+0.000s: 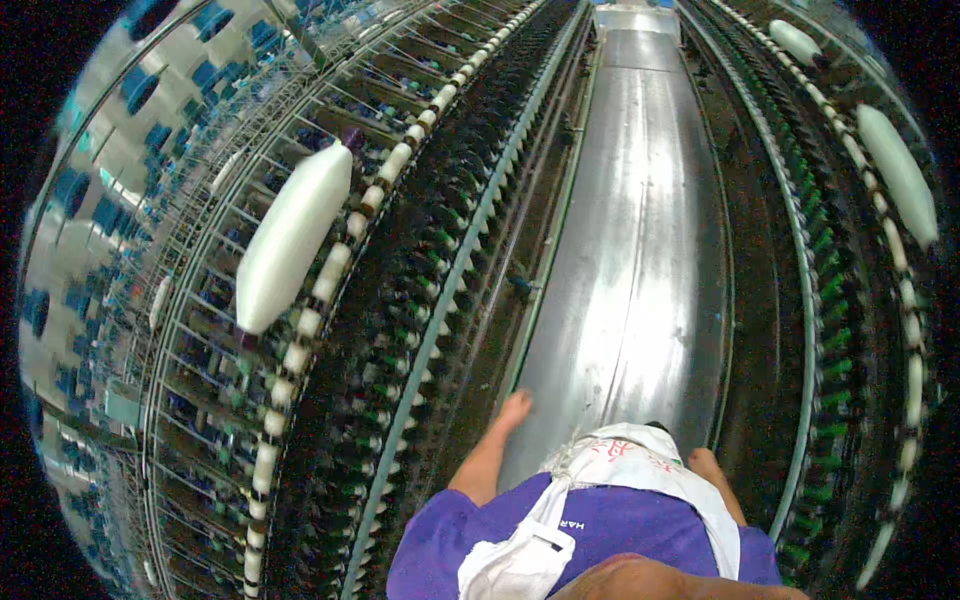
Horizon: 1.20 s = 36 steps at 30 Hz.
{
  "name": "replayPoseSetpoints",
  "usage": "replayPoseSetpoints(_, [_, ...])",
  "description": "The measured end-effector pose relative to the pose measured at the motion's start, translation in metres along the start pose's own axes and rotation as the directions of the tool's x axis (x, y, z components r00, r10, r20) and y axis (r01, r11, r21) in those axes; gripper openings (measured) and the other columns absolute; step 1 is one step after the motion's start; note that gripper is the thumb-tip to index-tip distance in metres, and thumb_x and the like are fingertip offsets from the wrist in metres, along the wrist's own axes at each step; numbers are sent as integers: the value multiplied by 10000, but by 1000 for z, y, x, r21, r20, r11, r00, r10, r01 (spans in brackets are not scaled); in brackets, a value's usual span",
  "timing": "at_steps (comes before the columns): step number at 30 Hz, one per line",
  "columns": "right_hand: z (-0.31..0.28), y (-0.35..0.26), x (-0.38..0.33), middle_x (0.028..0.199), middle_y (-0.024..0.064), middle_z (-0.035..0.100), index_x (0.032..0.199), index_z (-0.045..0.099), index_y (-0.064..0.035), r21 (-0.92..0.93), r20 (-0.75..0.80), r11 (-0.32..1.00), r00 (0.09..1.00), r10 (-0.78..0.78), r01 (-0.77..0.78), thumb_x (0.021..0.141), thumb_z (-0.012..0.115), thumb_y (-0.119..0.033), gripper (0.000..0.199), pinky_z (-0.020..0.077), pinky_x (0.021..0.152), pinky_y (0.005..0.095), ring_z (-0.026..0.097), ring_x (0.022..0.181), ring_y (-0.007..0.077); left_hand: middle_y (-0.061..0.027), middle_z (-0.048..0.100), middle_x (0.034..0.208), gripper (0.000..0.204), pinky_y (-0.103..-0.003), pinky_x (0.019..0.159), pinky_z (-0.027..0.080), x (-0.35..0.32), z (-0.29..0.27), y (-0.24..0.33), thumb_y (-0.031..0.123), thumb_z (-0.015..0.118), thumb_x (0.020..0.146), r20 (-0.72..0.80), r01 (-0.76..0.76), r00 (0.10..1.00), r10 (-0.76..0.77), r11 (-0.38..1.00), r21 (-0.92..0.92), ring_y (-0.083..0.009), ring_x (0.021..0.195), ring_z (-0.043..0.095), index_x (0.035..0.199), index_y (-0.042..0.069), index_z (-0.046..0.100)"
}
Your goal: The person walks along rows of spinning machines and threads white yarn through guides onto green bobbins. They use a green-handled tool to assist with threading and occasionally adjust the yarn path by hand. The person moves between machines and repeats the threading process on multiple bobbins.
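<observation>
My left hand (516,409) hangs at my side above the left edge of the shiny metal walkway (650,220), near the left spinning frame (470,240). It is small and blurred, so its grip does not show. Lower down on the right, my right hand (703,461) is partly hidden beside my body, its fingers out of sight. No object can be made out in either hand. A white apron (640,455) is tied over my purple shirt.
Long rows of bobbins (825,360) line both sides of the aisle. A large white roving package (295,240) hangs on the left; another roving package (897,175) hangs on the right. White rollers (330,272) run along the left frame. A pale block (635,20) stands at the far end.
</observation>
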State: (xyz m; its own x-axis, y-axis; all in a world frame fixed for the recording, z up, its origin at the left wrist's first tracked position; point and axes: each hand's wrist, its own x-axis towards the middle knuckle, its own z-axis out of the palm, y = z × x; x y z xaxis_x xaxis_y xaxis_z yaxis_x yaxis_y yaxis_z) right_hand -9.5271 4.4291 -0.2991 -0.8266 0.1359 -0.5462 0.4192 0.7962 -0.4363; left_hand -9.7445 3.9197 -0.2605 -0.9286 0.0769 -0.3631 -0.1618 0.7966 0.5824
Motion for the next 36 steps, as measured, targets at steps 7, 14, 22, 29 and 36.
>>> replayPoseSetpoints(7, [-76,46,169,695,139,606,749,615,-31,61,79,998,997,23,-27,701,548,-150,145,472,606,409,592,664,304,-152,574,1116,362,-328,856,439,264,-190,263,226,541,824,-189,-464,875,446,884,-61,-244,1015,562,1112,7,539])
replayPoseSetpoints(14, [-267,-30,459,598,122,554,692,570,-64,-380,111,889,967,-230,255,751,536,-182,137,450,578,423,562,601,290,-158,580,1003,274,-422,784,424,391,-414,391,171,528,797,-666,-330,572,479,878,348,-333,944,540,1018,16,573])
replayPoseSetpoints(22, [-414,-293,670,799,243,612,860,635,15,-113,-136,918,910,-392,379,736,501,-64,198,484,666,392,607,771,364,-103,597,865,112,-431,830,388,472,-642,372,85,553,740,-637,542,544,546,351,763,-274,847,552,834,55,608])
replayPoseSetpoints(29, [-391,-402,728,831,209,618,935,631,-54,-294,238,724,781,-577,624,736,538,-141,236,485,725,402,594,810,359,-71,660,852,164,-441,713,392,520,-717,347,234,579,756,-639,649,759,-122,73,757,-202,783,621,829,123,675])
replayPoseSetpoints(36, [-396,-414,807,765,174,627,780,639,-77,-359,460,527,637,-618,770,670,551,-176,172,504,681,418,608,725,345,-102,641,912,131,-457,726,403,525,-722,346,182,598,782,-792,785,598,-122,290,548,-274,817,617,835,83,668])
